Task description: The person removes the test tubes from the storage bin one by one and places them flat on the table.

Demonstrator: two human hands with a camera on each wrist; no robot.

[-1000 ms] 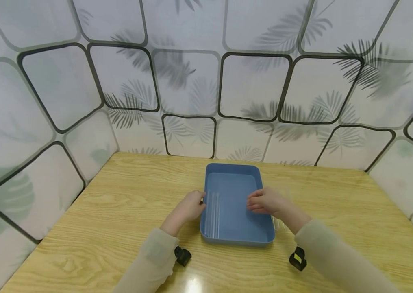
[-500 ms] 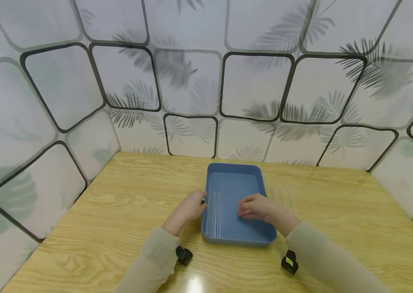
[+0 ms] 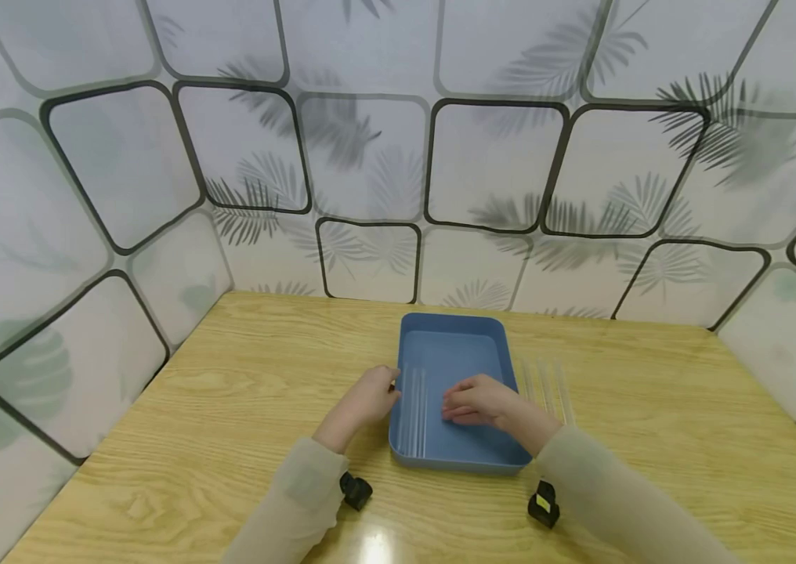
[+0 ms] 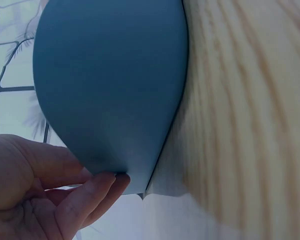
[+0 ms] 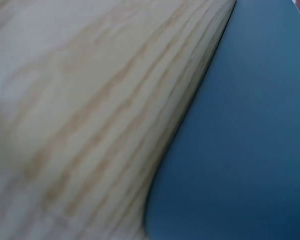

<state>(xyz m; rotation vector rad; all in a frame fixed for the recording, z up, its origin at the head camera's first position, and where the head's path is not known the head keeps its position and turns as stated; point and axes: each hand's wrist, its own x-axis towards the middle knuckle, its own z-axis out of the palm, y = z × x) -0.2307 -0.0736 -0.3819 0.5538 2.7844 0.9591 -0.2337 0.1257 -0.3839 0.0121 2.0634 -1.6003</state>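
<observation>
A blue rectangular tray [image 3: 454, 323] stands on the wooden table. My left hand [image 3: 367, 395] holds its left wall; in the left wrist view the fingers [image 4: 102, 192] press against the tray's outer side near the rim. Clear, thin tubes or rods [image 3: 414, 415] lie lengthwise inside the tray along its left side. My right hand [image 3: 481, 403] hovers over the tray's middle with fingers bent toward the left. I cannot tell whether a clear rod is between those fingers. The right wrist view has only the tray's side and the table, with the hand almost out of frame.
More clear rods [image 3: 546, 388] lie on the table [image 3: 257, 392] just right of the tray, partly covered by the right forearm. A patterned cloth wall [image 3: 468, 164] rises behind the table's far edge and along both sides. Each wrist wears a small black camera [image 3: 356, 491].
My right hand has moved left from the tray's right rim to over its middle, uncovering the clear rods on the table. The left hand stays at the tray's left wall.
</observation>
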